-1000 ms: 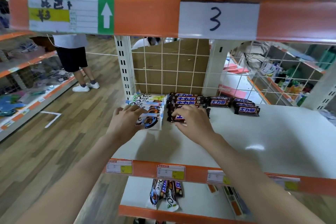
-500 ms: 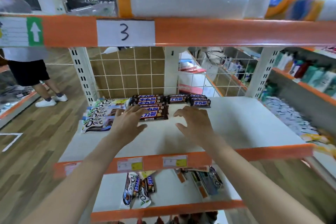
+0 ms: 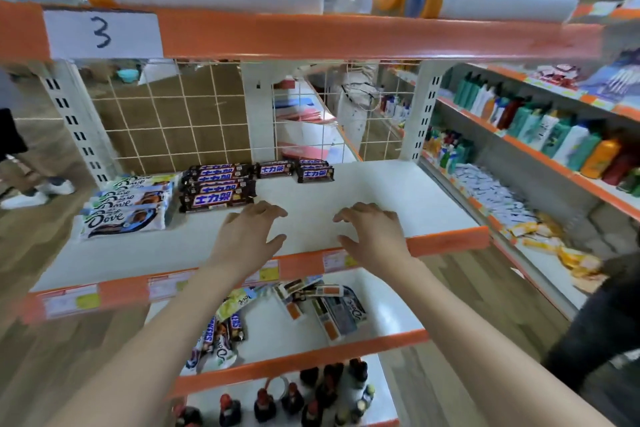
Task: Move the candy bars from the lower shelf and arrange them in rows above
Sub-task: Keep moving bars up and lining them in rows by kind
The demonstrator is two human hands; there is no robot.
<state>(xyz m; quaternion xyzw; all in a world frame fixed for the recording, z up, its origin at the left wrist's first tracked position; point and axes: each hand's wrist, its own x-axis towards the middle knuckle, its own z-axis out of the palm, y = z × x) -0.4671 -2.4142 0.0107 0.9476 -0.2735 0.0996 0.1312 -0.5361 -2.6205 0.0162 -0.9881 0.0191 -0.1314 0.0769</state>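
Both hands have come back off the stock and now hover empty above the front half of the middle shelf (image 3: pixel 381 198). The left hand (image 3: pixel 247 236) hangs just short of the nearest dark-wrapped bar, fingers loosely curled and slightly spread, gripping nothing; a second ago it lay on the white Dove packs. The right hand (image 3: pixel 372 234), equally bare, fingers bent and apart, has pulled away from the dark bars it was pressing into line.

The arranged candy stays where it was set: a column of Dove packs (image 3: pixel 126 210) along the shelf's left edge, a stack of dark bars (image 3: pixel 218 189) beside it toward the back-left corner, and three more dark bars (image 3: pixel 294 170) strung along the back edge.

The withdrawal suggests one round of straightening is over and another fetch is due. On the lower shelf (image 3: pixel 388 319), loose candy bars (image 3: pixel 221 329) lie jumbled near its front-left edge, with a second heap of flat packs (image 3: pixel 329 305) toward the middle. Much of the job appears to remain, and the middle shelf's right half holds no candy.
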